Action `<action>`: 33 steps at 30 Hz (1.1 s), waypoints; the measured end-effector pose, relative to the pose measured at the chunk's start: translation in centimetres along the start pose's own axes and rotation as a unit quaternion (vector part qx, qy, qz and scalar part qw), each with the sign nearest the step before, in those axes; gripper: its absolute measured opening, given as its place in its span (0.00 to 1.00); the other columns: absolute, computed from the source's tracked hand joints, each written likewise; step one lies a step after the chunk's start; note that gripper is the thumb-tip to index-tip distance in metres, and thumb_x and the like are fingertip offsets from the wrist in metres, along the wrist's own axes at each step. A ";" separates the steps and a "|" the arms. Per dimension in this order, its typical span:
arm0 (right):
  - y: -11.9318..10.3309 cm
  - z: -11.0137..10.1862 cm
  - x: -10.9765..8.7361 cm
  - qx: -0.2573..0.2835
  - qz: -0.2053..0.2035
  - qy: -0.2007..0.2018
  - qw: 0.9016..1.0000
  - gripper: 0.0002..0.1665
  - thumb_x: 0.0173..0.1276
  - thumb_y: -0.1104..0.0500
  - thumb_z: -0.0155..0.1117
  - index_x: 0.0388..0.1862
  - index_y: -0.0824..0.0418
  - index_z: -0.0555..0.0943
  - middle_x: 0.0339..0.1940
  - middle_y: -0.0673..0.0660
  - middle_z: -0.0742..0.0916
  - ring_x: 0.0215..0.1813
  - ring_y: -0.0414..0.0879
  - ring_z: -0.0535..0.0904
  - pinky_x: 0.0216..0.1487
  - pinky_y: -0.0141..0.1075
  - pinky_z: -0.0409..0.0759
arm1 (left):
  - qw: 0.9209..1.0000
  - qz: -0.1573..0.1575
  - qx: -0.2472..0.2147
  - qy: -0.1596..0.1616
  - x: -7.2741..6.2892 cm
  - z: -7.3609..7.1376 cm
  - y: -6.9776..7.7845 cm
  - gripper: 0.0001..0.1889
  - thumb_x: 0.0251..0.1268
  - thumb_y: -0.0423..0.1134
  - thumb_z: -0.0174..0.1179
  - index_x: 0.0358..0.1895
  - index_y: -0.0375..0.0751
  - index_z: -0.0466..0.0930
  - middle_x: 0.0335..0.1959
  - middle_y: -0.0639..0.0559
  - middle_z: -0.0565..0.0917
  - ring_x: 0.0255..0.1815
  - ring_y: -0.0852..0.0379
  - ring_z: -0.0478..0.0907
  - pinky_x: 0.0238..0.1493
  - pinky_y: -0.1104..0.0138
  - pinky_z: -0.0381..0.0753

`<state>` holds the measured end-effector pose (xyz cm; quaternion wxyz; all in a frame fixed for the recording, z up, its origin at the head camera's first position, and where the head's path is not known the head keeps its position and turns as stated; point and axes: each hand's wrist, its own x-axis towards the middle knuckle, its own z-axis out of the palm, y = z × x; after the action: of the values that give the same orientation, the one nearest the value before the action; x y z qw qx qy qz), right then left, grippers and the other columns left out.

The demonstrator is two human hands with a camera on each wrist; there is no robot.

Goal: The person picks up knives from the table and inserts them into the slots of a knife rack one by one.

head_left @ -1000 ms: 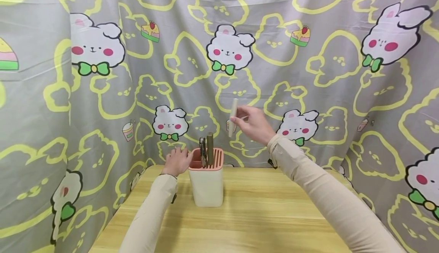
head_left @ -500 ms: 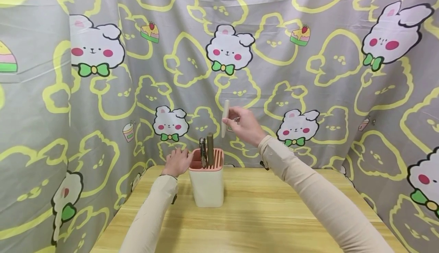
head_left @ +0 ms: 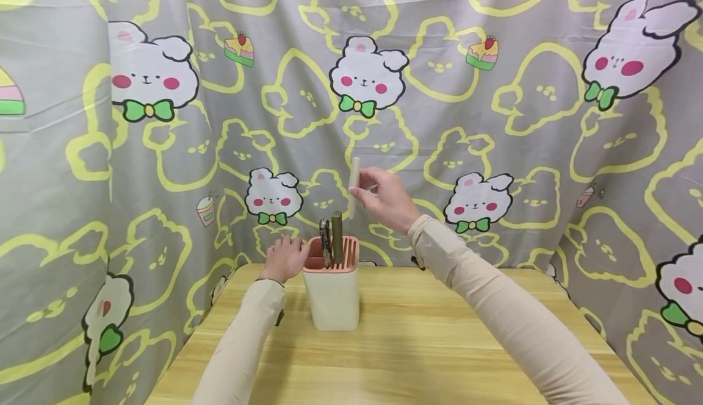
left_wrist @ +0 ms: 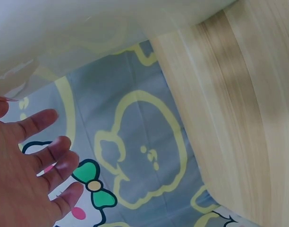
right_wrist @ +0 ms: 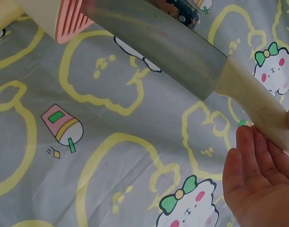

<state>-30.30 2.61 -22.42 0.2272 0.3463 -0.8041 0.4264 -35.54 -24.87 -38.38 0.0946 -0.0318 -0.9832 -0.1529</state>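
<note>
A white knife block [head_left: 332,301] with a salmon-pink slotted top stands on the table. My right hand [head_left: 384,194] pinches the cream handle [head_left: 354,173] of a broad-bladed kitchen knife, held upright over the block's right side. In the right wrist view the knife's blade [right_wrist: 158,47] points at the slots [right_wrist: 73,21], its far end overlapping them. My left hand [head_left: 284,258] rests at the block's left rim; in the left wrist view its fingers [left_wrist: 64,163] are spread loosely beside the white wall. A dark olive handle [head_left: 337,237] and dark-patterned scissors-like handles [head_left: 325,243] stick up from the block.
The light wooden table [head_left: 439,332] extends around the block and toward me. A grey curtain [head_left: 439,118] with cartoon rabbits and yellow outlines hangs close behind the table and along both sides.
My right hand has moved left with the knife, from beside the block to over its right slots. The left hand and the block have stayed in place.
</note>
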 end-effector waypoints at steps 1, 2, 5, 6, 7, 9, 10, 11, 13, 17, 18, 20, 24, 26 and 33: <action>0.0 0.1 0.0 0.000 0.000 -0.002 1.000 0.13 0.74 0.62 0.66 0.53 0.67 0.83 0.45 0.61 0.89 0.47 0.51 0.86 0.53 0.44 0.84 | 1.000 0.000 0.001 0.000 0.0 0.0 0.0 0.36 0.83 0.60 0.32 0.74 0.36 0.69 0.75 0.29 0.67 0.74 0.29 0.64 0.71 0.32 0.61; 0.1 0.2 -0.1 0.002 0.002 -0.005 1.000 0.13 0.74 0.62 0.66 0.53 0.67 0.84 0.45 0.61 0.89 0.48 0.51 0.86 0.53 0.44 0.84 | 1.000 0.000 0.001 0.000 0.0 0.0 0.0 0.36 0.83 0.60 0.32 0.74 0.36 0.69 0.75 0.29 0.67 0.74 0.29 0.64 0.71 0.32 0.61; 0.3 0.6 -0.3 0.005 0.007 -0.015 1.000 0.11 0.74 0.62 0.66 0.51 0.67 0.84 0.44 0.60 0.89 0.48 0.51 0.86 0.55 0.44 0.85 | 1.000 0.001 0.002 -0.001 0.0 0.0 0.0 0.36 0.83 0.60 0.32 0.74 0.36 0.69 0.75 0.29 0.68 0.74 0.29 0.64 0.71 0.32 0.62; 0.4 0.7 -0.4 0.005 0.009 -0.018 1.000 0.11 0.74 0.62 0.66 0.51 0.66 0.84 0.44 0.60 0.89 0.48 0.51 0.86 0.55 0.44 0.85 | 1.000 0.001 0.001 -0.002 0.0 0.0 0.0 0.36 0.83 0.60 0.32 0.74 0.36 0.69 0.75 0.29 0.68 0.74 0.29 0.64 0.70 0.32 0.62; 0.5 0.8 -0.4 0.005 0.010 -0.020 1.000 0.10 0.74 0.63 0.66 0.50 0.67 0.84 0.44 0.60 0.89 0.48 0.51 0.86 0.55 0.44 0.85 | 1.000 0.002 0.000 -0.002 0.0 0.0 0.0 0.36 0.83 0.61 0.31 0.74 0.36 0.69 0.74 0.29 0.68 0.74 0.29 0.64 0.70 0.32 0.62; 0.7 1.1 -0.6 0.006 0.011 -0.022 1.000 0.10 0.74 0.63 0.66 0.50 0.67 0.84 0.43 0.60 0.89 0.46 0.51 0.86 0.55 0.44 0.85 | 1.000 0.002 -0.003 -0.002 0.0 0.0 0.0 0.36 0.83 0.61 0.31 0.74 0.36 0.69 0.74 0.29 0.68 0.74 0.29 0.65 0.70 0.32 0.62; 0.8 1.2 -0.6 0.005 0.012 -0.022 1.000 0.11 0.73 0.63 0.66 0.50 0.68 0.84 0.42 0.60 0.89 0.45 0.51 0.86 0.54 0.44 0.85 | 1.000 0.002 -0.004 -0.001 0.0 0.1 0.0 0.36 0.83 0.61 0.32 0.74 0.35 0.69 0.74 0.29 0.68 0.73 0.29 0.65 0.70 0.32 0.62; 0.9 1.3 -0.7 0.004 0.014 -0.023 1.000 0.11 0.73 0.63 0.66 0.50 0.68 0.84 0.42 0.60 0.89 0.45 0.50 0.85 0.54 0.44 0.85 | 1.000 0.002 -0.004 0.000 0.0 0.1 -0.1 0.36 0.83 0.60 0.32 0.74 0.35 0.69 0.74 0.29 0.68 0.73 0.29 0.65 0.70 0.32 0.62; 1.2 1.6 -0.9 0.003 0.016 -0.025 1.000 0.11 0.73 0.63 0.67 0.50 0.68 0.84 0.42 0.60 0.89 0.44 0.50 0.85 0.52 0.44 0.85 | 1.000 0.002 -0.007 0.002 0.1 0.2 -0.1 0.35 0.83 0.59 0.33 0.74 0.35 0.69 0.74 0.28 0.68 0.73 0.29 0.65 0.70 0.32 0.62; 1.9 2.2 -1.2 -0.002 0.026 -0.040 0.999 0.10 0.72 0.64 0.67 0.49 0.67 0.84 0.43 0.60 0.89 0.44 0.49 0.85 0.54 0.43 0.84 | 1.000 0.004 -0.007 0.006 0.3 0.4 -0.2 0.35 0.82 0.59 0.33 0.73 0.35 0.70 0.73 0.28 0.69 0.72 0.28 0.65 0.69 0.32 0.62; 2.0 2.4 -1.3 -0.008 0.027 -0.046 0.999 0.10 0.72 0.63 0.67 0.49 0.66 0.84 0.43 0.60 0.89 0.44 0.49 0.86 0.54 0.43 0.84 | 1.000 0.003 -0.008 0.006 0.2 0.4 -0.2 0.35 0.82 0.60 0.33 0.73 0.35 0.70 0.73 0.28 0.69 0.72 0.28 0.65 0.69 0.32 0.62; 2.3 2.7 -1.5 -0.012 0.031 -0.057 0.998 0.09 0.73 0.63 0.67 0.49 0.66 0.85 0.43 0.59 0.89 0.45 0.49 0.86 0.54 0.42 0.85 | 1.000 0.002 -0.007 0.004 0.2 0.4 -0.2 0.36 0.82 0.61 0.33 0.73 0.36 0.70 0.73 0.29 0.69 0.72 0.29 0.65 0.70 0.32 0.62; 2.7 3.2 -1.8 -0.016 0.038 -0.068 0.997 0.09 0.73 0.63 0.67 0.49 0.65 0.85 0.43 0.58 0.89 0.44 0.48 0.87 0.53 0.41 0.85 | 1.000 0.001 -0.004 0.003 0.2 0.3 -0.2 0.36 0.83 0.61 0.32 0.72 0.36 0.71 0.73 0.29 0.70 0.72 0.30 0.66 0.70 0.33 0.62; 2.9 3.3 -2.0 -0.016 0.040 -0.069 0.997 0.10 0.73 0.63 0.67 0.49 0.64 0.85 0.43 0.58 0.90 0.44 0.48 0.87 0.52 0.41 0.85 | 1.000 0.002 -0.001 0.003 0.2 0.2 -0.2 0.35 0.83 0.61 0.33 0.72 0.36 0.71 0.73 0.29 0.70 0.72 0.29 0.66 0.69 0.33 0.62; 3.7 4.0 -2.6 -0.033 0.053 -0.081 0.995 0.11 0.73 0.61 0.67 0.51 0.64 0.85 0.42 0.57 0.90 0.44 0.47 0.86 0.52 0.41 0.84 | 1.000 -0.002 0.002 -0.004 0.3 0.2 -0.2 0.37 0.82 0.61 0.32 0.73 0.35 0.70 0.74 0.28 0.68 0.74 0.28 0.64 0.71 0.32 0.60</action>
<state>-31.64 1.69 -28.19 0.1498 0.3294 -0.8505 0.3817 -35.88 -25.00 -38.58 0.0901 -0.0304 -0.9840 -0.1508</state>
